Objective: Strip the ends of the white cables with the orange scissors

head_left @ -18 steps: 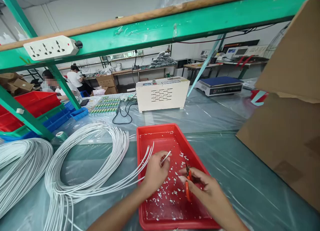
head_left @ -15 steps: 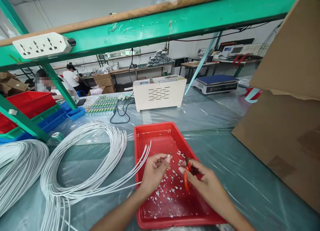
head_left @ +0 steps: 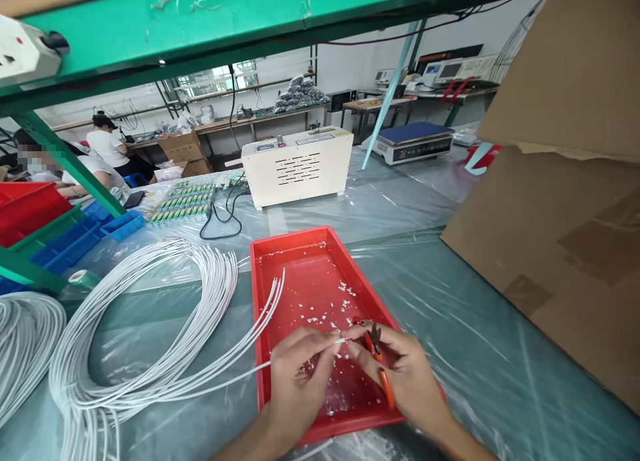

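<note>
Over the red tray (head_left: 320, 248), my left hand (head_left: 303, 368) pinches the end of a white cable (head_left: 341, 341). My right hand (head_left: 405, 368) holds orange-handled cutters (head_left: 385, 381), their dark jaws pointing up and away from the cable. The thumb and index fingertips of that hand touch the cable end beside my left fingertips. Small clear and white scraps (head_left: 345, 306) lie scattered in the tray. Several loose cable ends (head_left: 275, 294) reach over its left edge from a large white coil (head_left: 213, 301).
Another coil (head_left: 25, 341) lies far left, near stacked bins (head_left: 65, 238). Behind the tray stand a beige box-shaped machine (head_left: 300, 168) and a scale (head_left: 413, 142). Cardboard (head_left: 565, 248) rises at right; a green beam (head_left: 225, 14) crosses above. Two people sit at back left.
My hands have come together, and my right fingertips now touch the cable end. The cutters have tilted in my right hand. The view has shifted, moving the surroundings left and up.
</note>
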`<state>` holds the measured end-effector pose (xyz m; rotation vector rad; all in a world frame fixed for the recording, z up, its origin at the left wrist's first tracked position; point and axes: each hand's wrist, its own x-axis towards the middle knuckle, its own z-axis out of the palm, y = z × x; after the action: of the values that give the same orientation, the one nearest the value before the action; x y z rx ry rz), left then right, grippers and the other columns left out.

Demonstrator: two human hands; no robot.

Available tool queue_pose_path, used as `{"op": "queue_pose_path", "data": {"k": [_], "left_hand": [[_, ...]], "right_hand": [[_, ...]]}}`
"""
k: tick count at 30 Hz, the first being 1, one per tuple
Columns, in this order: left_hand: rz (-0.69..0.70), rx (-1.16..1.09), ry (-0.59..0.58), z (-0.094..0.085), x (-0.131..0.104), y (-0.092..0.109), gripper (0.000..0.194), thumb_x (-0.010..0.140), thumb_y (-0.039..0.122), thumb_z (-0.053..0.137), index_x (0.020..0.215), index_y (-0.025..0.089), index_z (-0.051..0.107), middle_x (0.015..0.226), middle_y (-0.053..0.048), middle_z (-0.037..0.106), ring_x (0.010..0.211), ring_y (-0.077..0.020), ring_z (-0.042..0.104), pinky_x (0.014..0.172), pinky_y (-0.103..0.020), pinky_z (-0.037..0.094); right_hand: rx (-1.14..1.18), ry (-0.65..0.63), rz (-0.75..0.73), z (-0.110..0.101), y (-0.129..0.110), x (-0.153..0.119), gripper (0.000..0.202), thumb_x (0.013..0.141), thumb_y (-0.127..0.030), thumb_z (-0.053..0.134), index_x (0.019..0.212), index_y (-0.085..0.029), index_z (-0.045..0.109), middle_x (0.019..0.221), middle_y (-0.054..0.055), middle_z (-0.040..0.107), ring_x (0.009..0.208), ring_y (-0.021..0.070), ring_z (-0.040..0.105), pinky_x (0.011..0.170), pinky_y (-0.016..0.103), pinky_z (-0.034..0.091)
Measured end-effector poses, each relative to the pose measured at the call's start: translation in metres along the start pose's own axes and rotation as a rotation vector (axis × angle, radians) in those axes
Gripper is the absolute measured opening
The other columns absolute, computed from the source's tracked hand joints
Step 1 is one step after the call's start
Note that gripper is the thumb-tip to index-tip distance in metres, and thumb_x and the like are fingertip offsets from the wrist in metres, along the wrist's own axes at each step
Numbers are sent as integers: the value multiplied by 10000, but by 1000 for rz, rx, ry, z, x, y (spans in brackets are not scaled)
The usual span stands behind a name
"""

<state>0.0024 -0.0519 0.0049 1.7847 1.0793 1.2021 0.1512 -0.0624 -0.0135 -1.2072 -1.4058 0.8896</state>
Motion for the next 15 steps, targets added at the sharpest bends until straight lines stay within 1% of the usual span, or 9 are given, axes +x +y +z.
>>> {"op": "queue_pose_path", "data": {"k": [4, 6, 7, 9, 11, 12, 13, 14, 15], "left_hand": [[145, 62, 23, 0, 1, -3, 160, 755, 77, 565, 818, 158, 688, 736, -66, 672, 669, -151, 602, 623, -248, 484], [167, 47, 20, -1, 2, 3, 160, 754, 72, 562, 823, 147, 685, 731, -70, 674, 660, -149, 608, 616, -242, 487], [143, 35, 8, -2, 1, 7, 156, 756, 78, 560, 825, 143, 683, 732, -71, 676, 657, -148, 612, 615, -236, 488], [24, 2, -64, -5, -5, 17, 142, 767, 109, 557, 824, 142, 684, 723, -67, 683, 641, -146, 623, 594, -218, 489], [-114, -41, -235, -7, -18, 22, 147, 787, 169, 546, 817, 143, 688, 687, -61, 688, 599, -142, 634, 537, -191, 483], [-143, -73, -365, -8, -28, 21, 174, 804, 212, 530, 824, 146, 689, 666, -58, 689, 573, -139, 637, 505, -177, 477], [-124, -95, -477, -9, -39, 18, 221, 822, 260, 505, 810, 144, 693, 645, -58, 690, 556, -137, 640, 491, -167, 474], [-72, -117, -613, -9, -50, 12, 284, 842, 313, 468, 815, 142, 694, 673, -67, 701, 577, -137, 650, 513, -158, 484], [36, -131, -721, -9, -62, 5, 371, 866, 363, 400, 793, 147, 693, 656, -61, 701, 567, -126, 650, 527, -149, 488]], "right_hand": [[13, 4, -44, 0, 0, -2, 69, 729, -180, 580, 778, -177, 629, 679, 18, 644, 582, 151, 579, 570, 242, 476], [16, 28, -59, 0, 1, -1, 55, 727, -182, 586, 764, -182, 627, 657, 9, 637, 554, 143, 571, 544, 232, 471], [12, 51, -64, -1, 1, -1, 45, 729, -185, 586, 749, -186, 626, 644, 3, 632, 547, 141, 571, 535, 228, 468], [-2, 106, -62, -2, 3, 0, 41, 735, -197, 585, 729, -192, 625, 634, -3, 628, 556, 144, 580, 537, 223, 468], [-12, 148, -48, -4, 4, 1, 40, 734, -209, 592, 726, -194, 628, 649, -2, 632, 581, 152, 588, 554, 226, 468], [-12, 157, -39, -5, 5, 1, 41, 734, -215, 594, 730, -195, 630, 657, -2, 632, 589, 153, 589, 562, 227, 467], [-10, 157, -30, -6, 6, 1, 38, 731, -218, 600, 731, -196, 632, 662, -3, 630, 595, 154, 587, 565, 226, 465], [-7, 156, -24, -7, 6, 0, 34, 728, -219, 606, 725, -197, 632, 657, -6, 626, 591, 151, 584, 566, 225, 462], [-4, 153, -19, -7, 7, -1, 29, 724, -217, 611, 722, -199, 633, 656, -9, 623, 587, 147, 579, 565, 222, 459]]}}
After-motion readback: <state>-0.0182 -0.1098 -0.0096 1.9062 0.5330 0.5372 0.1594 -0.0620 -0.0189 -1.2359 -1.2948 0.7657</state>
